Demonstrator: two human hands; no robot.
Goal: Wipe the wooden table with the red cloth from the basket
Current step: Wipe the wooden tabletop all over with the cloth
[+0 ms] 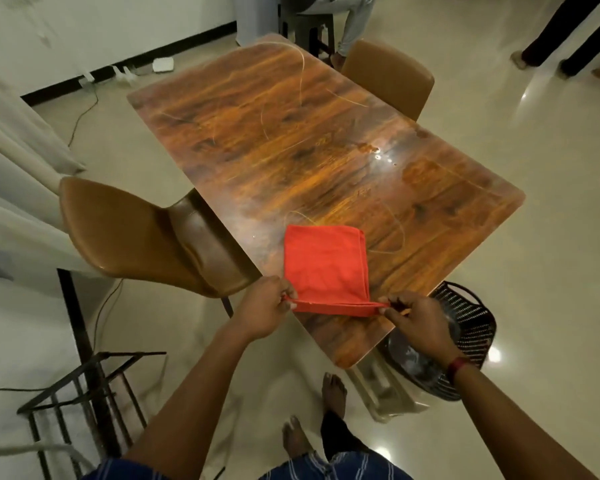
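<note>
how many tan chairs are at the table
2: one tan chair on the left side of the wooden table, near the corner, and one tan chair on the far right side. Others may be hidden out of view.

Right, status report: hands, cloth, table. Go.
Left hand and right hand each pinch a near corner of the red cloth. Cloth folded, flat on wooden table. Nothing in the way.
</note>
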